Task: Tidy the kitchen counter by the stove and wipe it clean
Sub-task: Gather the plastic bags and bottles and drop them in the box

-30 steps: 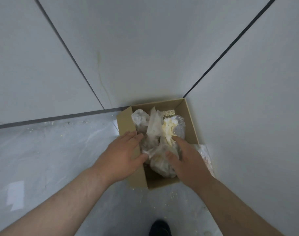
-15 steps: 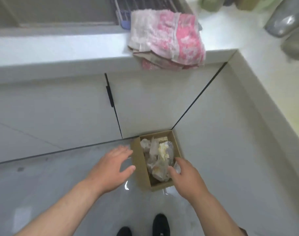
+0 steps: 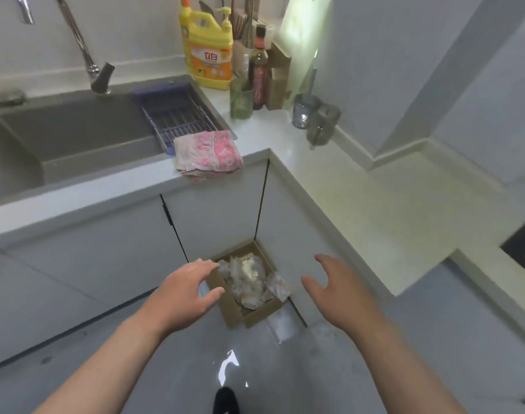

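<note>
Fingers (image 3: 204, 265) on the left hand (image 3: 189, 291) are spread wide and hold nothing. They hover over the left wall of the cardboard box (image 3: 234, 312), and I cannot tell whether they brush it. Over on the right hand (image 3: 342, 294) the fingers (image 3: 324, 259) are just as wide and just as empty, well clear of the box on its right side.

Between and below both sets of fingers, the box sits on the floor (image 3: 255, 369) in the cabinet corner. It is packed with crumpled plastic wrappers (image 3: 246, 282), and one bag spills over the wall nearest the right fingers.

Judging by that, the rubbish is binned and the clearing-up step is closing, with both hands free. Wiping looks not yet begun.

Up and beyond the left fingertips, the pink cloth (image 3: 209, 152) lies folded on the table (image 3: 374, 204) edge, overhanging it, just beside the drain rack (image 3: 177, 115) in the sink (image 3: 76, 135). The next move calls for a reach up to grip that cloth, then a carry far right of the right fingers, along the bare pale table toward the stove (image 3: 521, 252). The yellow detergent bottle (image 3: 209, 49) and the glass jars (image 3: 304, 112) crowd the far corner, so wiping there likely means shifting them.
</note>
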{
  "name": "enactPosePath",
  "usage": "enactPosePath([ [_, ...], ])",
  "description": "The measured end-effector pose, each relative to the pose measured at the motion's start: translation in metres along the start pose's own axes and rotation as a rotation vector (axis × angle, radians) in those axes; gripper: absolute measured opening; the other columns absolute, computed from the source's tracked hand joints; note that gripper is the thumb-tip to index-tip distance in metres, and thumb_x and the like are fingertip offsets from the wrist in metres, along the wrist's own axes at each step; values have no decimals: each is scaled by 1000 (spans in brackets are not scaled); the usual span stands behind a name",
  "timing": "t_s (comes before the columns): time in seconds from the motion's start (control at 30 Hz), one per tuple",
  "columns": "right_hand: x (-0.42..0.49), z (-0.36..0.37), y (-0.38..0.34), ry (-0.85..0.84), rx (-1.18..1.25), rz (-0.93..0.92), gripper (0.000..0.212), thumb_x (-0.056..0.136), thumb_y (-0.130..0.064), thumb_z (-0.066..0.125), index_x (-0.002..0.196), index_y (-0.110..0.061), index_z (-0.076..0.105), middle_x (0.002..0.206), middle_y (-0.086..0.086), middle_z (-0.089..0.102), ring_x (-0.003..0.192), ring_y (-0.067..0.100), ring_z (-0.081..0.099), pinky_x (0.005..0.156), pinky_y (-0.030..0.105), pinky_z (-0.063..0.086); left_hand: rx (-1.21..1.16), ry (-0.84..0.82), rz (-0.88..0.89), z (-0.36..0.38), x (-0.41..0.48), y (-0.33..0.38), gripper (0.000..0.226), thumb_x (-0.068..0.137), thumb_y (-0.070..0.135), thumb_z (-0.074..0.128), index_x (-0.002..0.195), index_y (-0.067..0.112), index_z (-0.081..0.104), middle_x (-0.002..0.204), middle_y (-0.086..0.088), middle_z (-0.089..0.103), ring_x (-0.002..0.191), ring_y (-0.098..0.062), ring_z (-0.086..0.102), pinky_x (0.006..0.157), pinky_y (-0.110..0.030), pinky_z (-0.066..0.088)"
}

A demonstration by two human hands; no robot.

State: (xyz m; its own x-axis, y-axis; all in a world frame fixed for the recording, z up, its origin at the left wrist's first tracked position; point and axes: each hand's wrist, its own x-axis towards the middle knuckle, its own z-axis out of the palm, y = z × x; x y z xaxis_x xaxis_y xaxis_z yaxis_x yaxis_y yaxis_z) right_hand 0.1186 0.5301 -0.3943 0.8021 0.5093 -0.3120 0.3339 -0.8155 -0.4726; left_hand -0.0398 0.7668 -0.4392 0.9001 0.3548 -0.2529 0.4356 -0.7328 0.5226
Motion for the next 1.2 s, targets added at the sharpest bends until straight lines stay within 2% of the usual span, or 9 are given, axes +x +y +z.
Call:
enactPosePath([
  [0.13,-70,-48,22,121,-23,-5,61,94,-50,50,148,-26,35,153,-7,37,138,12,37,108,28,32,25,27,101,-13,-37,57,60,91,51,53,145,31,39,150,14,39,142,-3,28,111,-21,23],
  [0.27,-157,-84,55,237,28,34,51,95,-47,50,140,-26,43,145,-7,46,128,11,45,95,24,37,58,11,245,-12,-72,133,59,91,47,55,146,32,37,148,15,42,134,-3,39,104,-18,30],
  [0.43,-287,-115,128,379,90,189,60,95,-55,44,149,-31,32,154,-13,34,140,9,33,110,28,30,108,-33,448,15,-120,249,63,90,55,53,147,40,31,151,17,36,134,-7,41,108,-27,33],
  [0.53,-375,-135,177,490,104,326,60,94,-55,46,148,-32,33,154,-14,34,140,8,33,111,26,28,99,-56,595,43,-156,324,60,90,57,51,145,45,30,144,26,35,108,-5,58,93,-27,40],
  [0.63,-460,-151,223,603,114,481,59,94,-55,47,147,-32,35,153,-13,36,140,9,34,110,26,29,44,-108,745,79,-187,393,60,89,54,54,145,41,34,149,21,37,128,-3,44,102,-24,37],
  [0.7,-508,-159,249,670,133,576,58,94,-55,47,146,-32,37,152,-13,38,138,9,37,109,27,31,33,-157,832,104,-207,437,61,89,52,57,144,38,36,148,20,38,130,5,34,107,-20,30],
  [0.93,-616,-167,320,831,222,787,56,94,-52,49,145,-30,40,151,-12,39,138,9,37,109,24,30,77,-285,1058,179,-252,558,58,89,53,55,143,39,38,141,28,36,133,1,36,105,-18,30],
  [1.1,-646,-178,377,853,237,895,56,95,-52,48,145,-29,40,151,-13,39,139,6,35,108,20,26,79,-342,1135,236,-248,627,56,87,53,58,138,38,46,144,23,41,133,1,36,106,-20,34],
  [1.2,-642,-196,419,813,242,938,58,95,-54,46,146,-30,38,153,-14,37,139,5,34,111,22,26,84,-367,1147,270,-233,664,55,87,53,58,138,38,46,141,25,41,133,1,36,107,-17,30],
])
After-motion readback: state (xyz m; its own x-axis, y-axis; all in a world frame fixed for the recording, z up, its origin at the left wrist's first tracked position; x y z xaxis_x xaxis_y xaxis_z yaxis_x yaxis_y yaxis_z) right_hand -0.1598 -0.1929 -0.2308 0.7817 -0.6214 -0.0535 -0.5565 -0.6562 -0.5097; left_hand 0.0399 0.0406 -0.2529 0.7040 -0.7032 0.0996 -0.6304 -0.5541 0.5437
